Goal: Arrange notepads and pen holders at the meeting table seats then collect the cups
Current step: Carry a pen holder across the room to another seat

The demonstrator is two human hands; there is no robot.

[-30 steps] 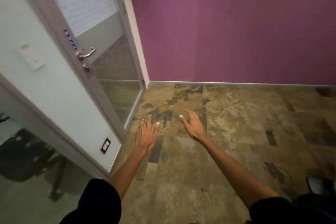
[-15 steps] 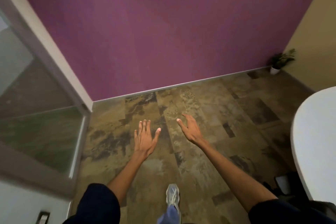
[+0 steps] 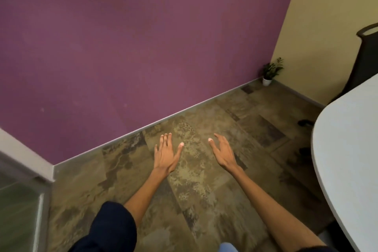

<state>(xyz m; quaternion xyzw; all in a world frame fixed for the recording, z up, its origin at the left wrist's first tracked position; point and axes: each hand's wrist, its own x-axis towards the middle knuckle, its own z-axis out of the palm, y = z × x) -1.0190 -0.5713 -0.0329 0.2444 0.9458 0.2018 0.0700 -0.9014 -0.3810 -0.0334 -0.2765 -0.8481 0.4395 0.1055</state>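
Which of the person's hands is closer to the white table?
Right. The right hand hovers to the left of the white table; the left hand is farther left, beyond the right hand.

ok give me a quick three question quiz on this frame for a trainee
1. True or false: the left hand holds a notepad.
2. Where does the white table show in the head view? A) along the right edge B) at the left by the glass C) against the purple wall
3. Fill in: the potted plant stands in the corner where the purple wall meets the ____ wall.

Key
1. False. The left hand is empty with straight fingers, and the right hand is empty too.
2. A
3. yellow
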